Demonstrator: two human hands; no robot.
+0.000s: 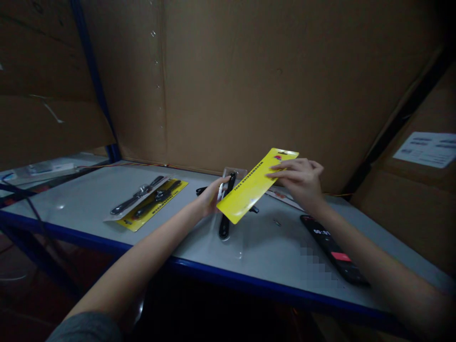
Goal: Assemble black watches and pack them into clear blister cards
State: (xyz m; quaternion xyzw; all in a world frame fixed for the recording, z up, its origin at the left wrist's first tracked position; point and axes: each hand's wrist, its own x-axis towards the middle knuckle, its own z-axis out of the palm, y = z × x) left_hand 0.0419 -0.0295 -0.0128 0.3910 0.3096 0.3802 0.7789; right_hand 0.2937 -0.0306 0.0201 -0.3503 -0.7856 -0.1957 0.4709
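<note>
Your grey sleeve (85, 327) shows at the bottom left of the frame, and your bare forearms reach in from both lower corners. Your left hand (212, 197) is clenched around the edge of one clear plastic shell (235, 242), just above the middle of the frame. One black tool (224, 228) lies lengthwise inside that shell. Your right hand (297, 183) grasps one yellow card (249, 187) by its upper end and holds it tilted across the front of the shell, hiding part of it. Two black tips (253, 209) stick out on either side of the card, and you cannot tell whether they belong to one piece.

Under your right hand lies one white paper strip (283, 196) with red print. One small metal bit (277, 222) sits on the grey surface (263, 256) just below it. At the lower right, one black phone (329, 242) shows a timer, partly covered by a pixelated block. Left of your hands lies one pack (146, 202), a clear shell on a yellow card, holding two black tools (156, 199). Farther to the upper left, plastic packets (39, 170) rest on a shelf. Cardboard (231, 85) fills the top of the frame, with one white label (427, 149) at the right.
</note>
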